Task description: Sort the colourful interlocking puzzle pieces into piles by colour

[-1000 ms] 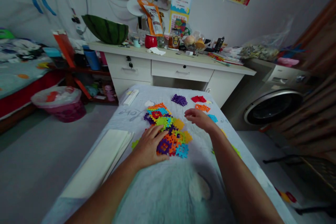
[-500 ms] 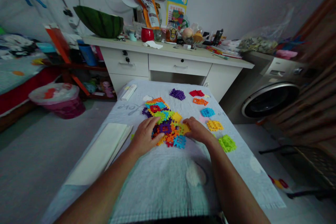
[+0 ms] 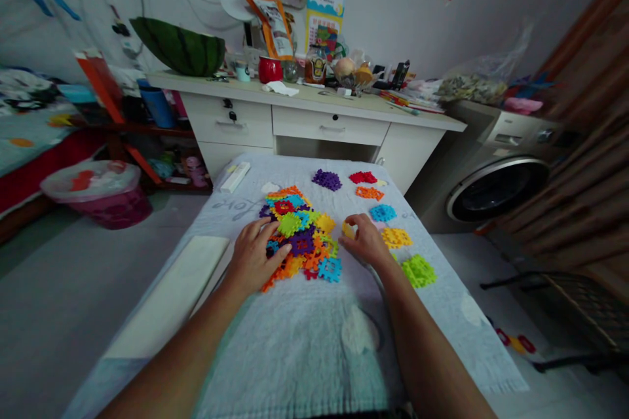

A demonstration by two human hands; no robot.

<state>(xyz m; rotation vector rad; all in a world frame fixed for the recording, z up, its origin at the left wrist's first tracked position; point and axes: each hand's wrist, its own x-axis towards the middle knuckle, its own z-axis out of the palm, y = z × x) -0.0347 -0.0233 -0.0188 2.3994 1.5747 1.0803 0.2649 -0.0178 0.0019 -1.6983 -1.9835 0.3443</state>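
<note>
A mixed heap of notched plastic building pieces (image 3: 301, 243) in several colours lies mid-table. At its left side rests my left hand (image 3: 253, 255), thumb and fingers spread, touching the edge of the heap. My right hand (image 3: 366, 240) is just right of the heap, fingers closed on a yellow building piece (image 3: 348, 230). Farther right are small single-colour piles: purple pieces (image 3: 327, 179), red pieces (image 3: 363, 177), orange pieces (image 3: 369, 192), blue pieces (image 3: 382, 212), yellow pieces (image 3: 396, 237) and green pieces (image 3: 419, 270). Part of the heap is hidden behind my left fingers.
A pale cloth (image 3: 314, 340) covers the table. On its left lie a folded white sheet (image 3: 171, 294) and a white box (image 3: 236, 177). Beyond stands a cluttered desk (image 3: 329, 124) with a watermelon half (image 3: 181, 46). A washing machine (image 3: 491, 163) is at right.
My right hand has drawn the yellow piece away from the heap, to the right. My left hand has stayed at the heap's left side. The view has shifted slightly.
</note>
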